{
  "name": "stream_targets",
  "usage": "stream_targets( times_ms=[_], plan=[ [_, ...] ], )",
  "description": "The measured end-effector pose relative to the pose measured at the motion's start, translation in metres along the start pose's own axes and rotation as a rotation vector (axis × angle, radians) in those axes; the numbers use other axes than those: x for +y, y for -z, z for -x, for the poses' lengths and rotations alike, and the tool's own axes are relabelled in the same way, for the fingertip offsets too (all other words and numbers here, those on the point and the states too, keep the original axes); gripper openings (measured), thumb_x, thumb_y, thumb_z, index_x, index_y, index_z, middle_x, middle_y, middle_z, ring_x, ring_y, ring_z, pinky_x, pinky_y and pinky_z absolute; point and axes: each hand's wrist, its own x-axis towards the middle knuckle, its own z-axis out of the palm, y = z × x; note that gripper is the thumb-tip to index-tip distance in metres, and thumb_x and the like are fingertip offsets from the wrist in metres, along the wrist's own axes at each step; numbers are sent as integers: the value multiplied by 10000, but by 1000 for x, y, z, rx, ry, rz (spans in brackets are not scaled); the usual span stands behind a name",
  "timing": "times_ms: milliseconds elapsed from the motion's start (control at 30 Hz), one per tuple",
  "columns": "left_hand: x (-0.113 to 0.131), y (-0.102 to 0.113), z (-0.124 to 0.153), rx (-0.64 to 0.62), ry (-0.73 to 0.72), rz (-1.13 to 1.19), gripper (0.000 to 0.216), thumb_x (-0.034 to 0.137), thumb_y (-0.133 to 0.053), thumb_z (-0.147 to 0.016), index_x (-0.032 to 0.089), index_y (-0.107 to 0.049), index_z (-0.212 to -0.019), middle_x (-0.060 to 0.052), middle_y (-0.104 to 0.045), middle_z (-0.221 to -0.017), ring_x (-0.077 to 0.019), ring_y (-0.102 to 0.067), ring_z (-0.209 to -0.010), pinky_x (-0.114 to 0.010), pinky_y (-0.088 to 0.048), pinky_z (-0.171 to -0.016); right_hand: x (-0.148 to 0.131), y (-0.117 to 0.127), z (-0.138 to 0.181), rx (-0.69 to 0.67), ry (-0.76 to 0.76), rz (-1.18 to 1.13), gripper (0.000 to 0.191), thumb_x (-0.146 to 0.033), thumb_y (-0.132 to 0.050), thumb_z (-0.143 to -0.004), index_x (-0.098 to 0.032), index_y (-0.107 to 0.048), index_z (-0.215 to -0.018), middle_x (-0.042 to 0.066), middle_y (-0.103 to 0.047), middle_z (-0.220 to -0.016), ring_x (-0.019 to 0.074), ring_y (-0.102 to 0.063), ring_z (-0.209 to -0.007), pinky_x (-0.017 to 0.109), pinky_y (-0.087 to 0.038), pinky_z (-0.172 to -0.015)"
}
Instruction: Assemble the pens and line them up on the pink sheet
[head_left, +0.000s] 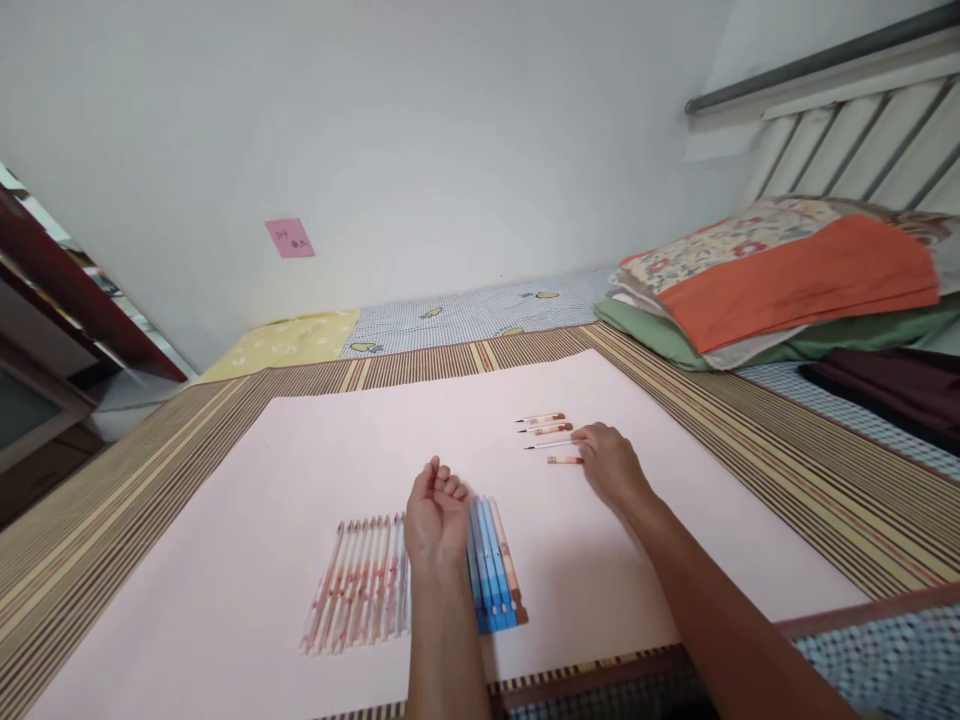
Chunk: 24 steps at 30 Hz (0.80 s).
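My right hand is at the right part of a pale pink sheet, its fingertips pinched on the end of a slim white pen refill with a dark tip. Just below it lies a short orange-brown pen piece; just above are more brown and white pens with dark tips. My left hand is palm up with fingers curled in, and nothing shows in them. It hovers over or rests on a row of pens, hiding its middle. Reddish clear pens are to its left, blue pens and an orange-brown pen to its right.
The pink sheet lies on a striped mat. Folded orange and floral bedding is piled at the right, beside dark folded cloth. A white wall with a pink note stands behind.
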Motion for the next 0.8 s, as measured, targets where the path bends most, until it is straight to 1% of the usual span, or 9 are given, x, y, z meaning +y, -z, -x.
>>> stream_targets(
  times_ms=[100, 300, 400, 500, 567, 633, 667, 733, 800],
  plan=[
    [-3, 1, -2, -12, 1, -25, 58, 108, -589, -821, 132, -598, -769, 42, -464, -593, -45, -375, -440, -175, -290, -440, 5, -2, -10, -45, 6, -41, 254, -92, -458, -887, -178, -683, -965, 80, -670, -1041, 209, -565, -955, 297, -370, -808],
    [-7, 1, -4, 1, 17, -21, 77, 99, -570, -823, 130, -598, -759, 37, -475, -580, -45, -378, -432, -168, -288, -429, 11, -3, -25, -153, 10, -116, 198, -75, -522, -776, -183, -687, -790, 57, -639, -905, 184, -568, -848, 269, -368, -702],
    [-11, -1, -3, -1, 32, -23, 78, 98, -573, -826, 132, -597, -761, 36, -480, -575, -47, -388, -434, -164, -298, -428, 14, 3, -24, -178, -12, -177, 151, -83, -544, -720, -181, -659, -725, 38, -636, -819, 167, -566, -758, 259, -370, -645],
    [-21, -4, -2, 8, 55, -42, 67, 100, -586, -829, 131, -594, -770, 39, -487, -569, -44, -387, -427, -159, -297, -418, 12, 15, -21, -188, -32, -261, 161, -116, -530, -728, -189, -667, -771, 18, -653, -754, 153, -571, -670, 247, -391, -587],
    [-32, -5, -1, 13, 80, -88, 71, 98, -621, -814, 132, -586, -763, 40, -501, -571, -38, -381, -416, -153, -300, -407, 6, 25, -17, -166, -42, -348, 190, -183, -516, -783, -191, -691, -858, 19, -672, -747, 158, -590, -658, 250, -422, -579],
    [-45, -6, 1, 2, 106, -166, 118, 111, -689, -781, 134, -578, -748, 33, -533, -587, -34, -397, -416, -150, -321, -404, -5, 35, -13, -139, -51, -518, 218, -276, -537, -811, -186, -710, -909, 24, -686, -741, 172, -606, -668, 263, -451, -582],
    [-52, -6, 2, -13, 114, -208, 145, 126, -730, -758, 131, -585, -749, 26, -551, -598, -36, -420, -425, -148, -337, -406, -12, 39, -9, -141, -48, -635, 227, -320, -569, -801, -184, -717, -908, 25, -694, -748, 180, -613, -678, 270, -463, -583],
    [-63, -6, 4, -77, 113, -271, 194, 162, -793, -717, 120, -611, -771, 11, -581, -618, -42, -466, -451, -146, -375, -425, -28, 44, -1, -191, -21, -809, 224, -360, -623, -763, -182, -723, -856, 32, -715, -794, 194, -630, -718, 284, -488, -610],
    [-71, -5, 5, -124, 90, -315, 239, 183, -836, -677, 112, -641, -796, 3, -599, -625, -48, -495, -466, -146, -393, -434, -43, 45, 8, -254, 69, -826, 176, -327, -652, -738, -183, -731, -799, 32, -727, -817, 204, -640, -787, 299, -501, -695]
  ],
)
